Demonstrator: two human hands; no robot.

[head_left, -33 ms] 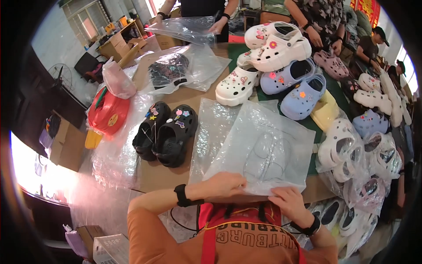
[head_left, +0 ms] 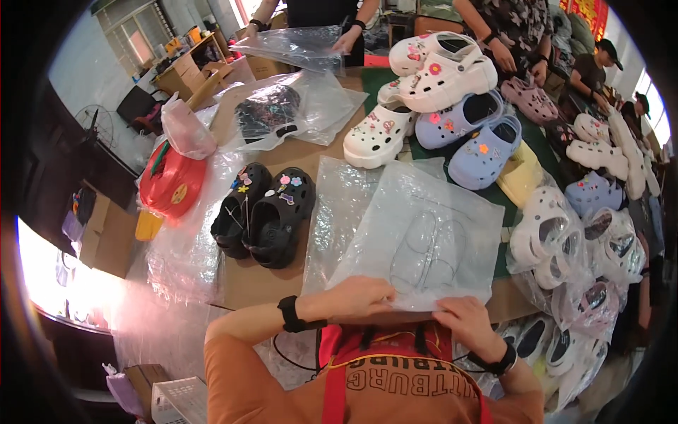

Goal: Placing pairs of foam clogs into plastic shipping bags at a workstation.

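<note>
A translucent plastic bag with a printed outline of a pair of shoes lies flat at the table's near edge. My left hand is closed on its near edge, fingers curled. At the near right corner my right hand grips the same edge between thumb and fingers. Under the bag's left side, more clear plastic bags show. To their left stands a pair of black clogs with colourful charms, joined by a thin tie.
White clogs and lavender clogs are piled beyond the bag. Bagged clogs crowd the right. A red round bundle sits far left. Across the table, a person's hands hold a clear bag; other people stand at the right.
The whole view has shifted very slightly. Both my hands keep the same hold on the bag's near edge.
</note>
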